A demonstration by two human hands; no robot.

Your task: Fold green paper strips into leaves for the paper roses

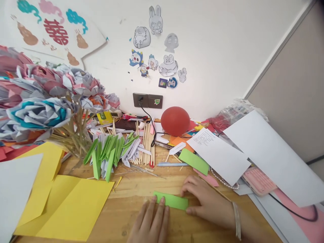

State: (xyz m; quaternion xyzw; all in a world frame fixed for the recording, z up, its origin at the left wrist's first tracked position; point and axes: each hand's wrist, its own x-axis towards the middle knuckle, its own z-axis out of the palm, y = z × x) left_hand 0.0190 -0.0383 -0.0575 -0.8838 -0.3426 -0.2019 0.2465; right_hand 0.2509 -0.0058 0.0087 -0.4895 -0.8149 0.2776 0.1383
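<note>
A folded green paper strip (174,201) lies flat on the wooden table in front of me. My left hand (151,221) is stretched out flat, its fingertips resting on the strip's left end. At the other end is my right hand (202,200), fingers curved and apart from the thumb. Its index fingertip is by the upper edge and its thumb by the lower right corner; whether they press the paper I cannot tell. A white band circles the right wrist. Beyond the hands lies another green paper strip (194,161), beside a blue pen (172,164).
Folded green and white paper pieces (108,153) stand left of a row of wooden sticks (147,143). Paper flowers (40,113) fill a vase at left, above yellow paper (73,206). A red balloon (175,120) sits by the wall. White sheets (275,155) and a pink keyboard (260,180) lie right.
</note>
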